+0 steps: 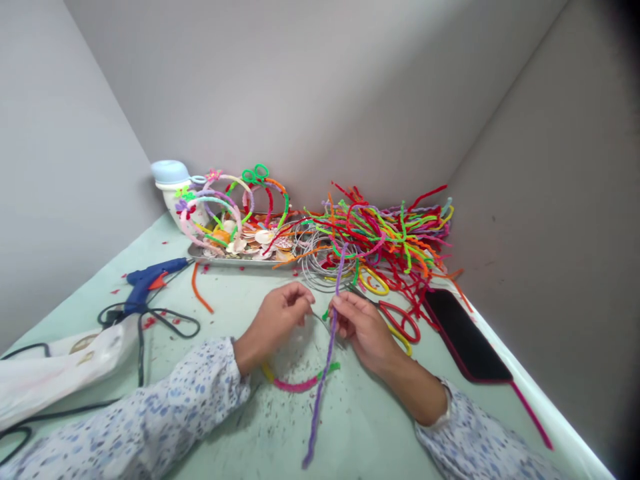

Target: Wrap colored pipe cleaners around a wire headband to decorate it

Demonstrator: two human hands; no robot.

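My right hand [361, 328] pinches a long purple pipe cleaner [323, 380], which slants from above the fingers down toward the table's near side. Between my hands runs a thin wire hoop, partly wrapped in yellow, pink and green pipe cleaner [297, 385] along its lower side. My left hand [280, 317] is closed in a pinch at the bare upper part of this hoop. The hoop's other bare end reaches the right fingers, but their exact grip on it is hidden.
Behind my hands stand a metal tray [240, 262] of shells, finished colourful hoops [287, 207], coiled wire [320, 267] and a pipe cleaner heap [380, 227]. Red-handled scissors [400, 320] and a phone [467, 340] lie right. A blue glue gun [147, 283] with cable and a plastic bag [65, 373] lie left.
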